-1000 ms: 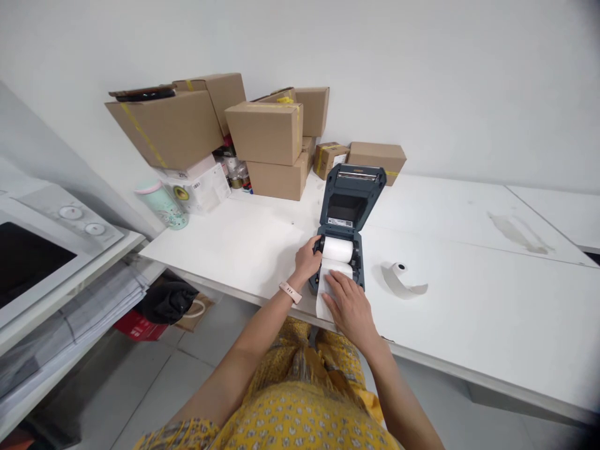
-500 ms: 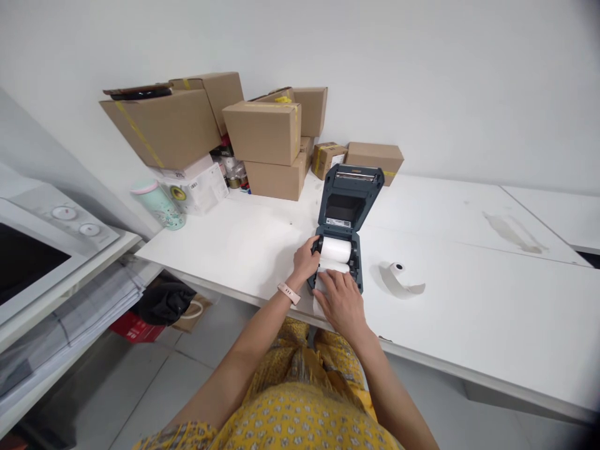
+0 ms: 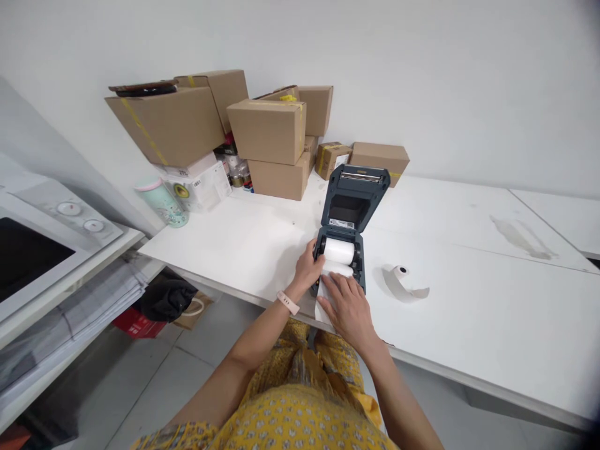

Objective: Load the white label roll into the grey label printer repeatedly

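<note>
Forearms (image 3: 255, 344) converging, left hand (image 3: 308, 269) holding printer (image 3: 345, 231), right hand (image 3: 350, 306) palm-down on paper (image 3: 325, 289)

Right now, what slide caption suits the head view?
Left hand on an open label printer, right hand on its paper strip.

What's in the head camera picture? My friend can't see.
A person's left hand touches the side of an open dark printer; the right hand lies on white paper at its front. A small paper roll sits to the right on a white table, with cardboard boxes behind.
</note>
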`<state>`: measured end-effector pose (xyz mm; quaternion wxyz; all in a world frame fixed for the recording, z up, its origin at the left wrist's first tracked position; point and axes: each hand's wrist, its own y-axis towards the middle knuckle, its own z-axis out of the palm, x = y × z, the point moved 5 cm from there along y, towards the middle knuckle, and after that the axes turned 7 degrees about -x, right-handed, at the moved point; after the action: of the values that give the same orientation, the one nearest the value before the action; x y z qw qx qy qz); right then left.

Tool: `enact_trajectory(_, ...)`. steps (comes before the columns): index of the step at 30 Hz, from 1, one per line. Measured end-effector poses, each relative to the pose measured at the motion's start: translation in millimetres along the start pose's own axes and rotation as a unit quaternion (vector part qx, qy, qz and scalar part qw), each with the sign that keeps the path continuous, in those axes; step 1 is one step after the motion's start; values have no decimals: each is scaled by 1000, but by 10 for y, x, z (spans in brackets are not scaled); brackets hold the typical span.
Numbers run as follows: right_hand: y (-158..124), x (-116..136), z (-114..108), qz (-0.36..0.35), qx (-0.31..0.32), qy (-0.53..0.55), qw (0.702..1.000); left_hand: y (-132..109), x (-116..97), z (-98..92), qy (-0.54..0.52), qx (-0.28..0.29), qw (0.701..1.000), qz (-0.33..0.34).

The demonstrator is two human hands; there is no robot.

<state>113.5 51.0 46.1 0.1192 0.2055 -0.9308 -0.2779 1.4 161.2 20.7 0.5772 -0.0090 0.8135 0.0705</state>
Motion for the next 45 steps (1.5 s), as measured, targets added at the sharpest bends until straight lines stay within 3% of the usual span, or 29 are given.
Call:
enact_trajectory(3,-4,-95,-94,0,17,83,996,-270,79,-18,-114,14,993,-16)
enact_trajectory(6,171,-362,-331,16,12,208,978,-494,175,-29,-205,43,976,-53)
enact_trajectory(9,639,-810,-703,79,-147,179,970,-616,246,-31,-251,61,963,-81)
enact_trajectory(11,1071,-1080,-832,99,-209,141,963,-652,275,-32,-258,62,960,-89)
enact_trajectory(16,2111,-1642,-667,136,-191,173,956,-687,269,-51,-278,68,952,-107)
enact_trajectory(19,2302,-1773,-531,169,-170,224,945,-704,231,-80,-293,80,947,-107)
enact_trajectory(22,2052,-1615,-602,162,-216,251,930,-716,237,-100,-296,90,944,-114)
enact_trajectory(24,1702,-1378,-696,145,-241,259,924,-716,259,-99,-294,97,944,-114)
enact_trajectory(27,1078,-921,-733,76,-228,249,938,-710,304,-76,-286,107,945,-114)
enact_trajectory(30,492,-569,-584,28,-223,195,955,-713,365,-64,-272,90,950,-124)
enact_trajectory(34,4,-379,-257,33,-235,133,962,-800,392,-84,-246,78,962,-93)
enact_trajectory(37,-140,-349,-95,46,-237,110,964,-897,316,-160,-190,64,979,-33)
enact_trajectory(40,-218,-347,-16,58,-237,108,964,-903,121,-306,-101,-11,992,68)
enact_trajectory(42,-271,-351,23,58,-239,117,962,-853,-44,-364,-47,-51,984,164)
enact_trajectory(45,-334,-372,85,57,-241,122,961,-749,-169,-304,3,-32,960,278)
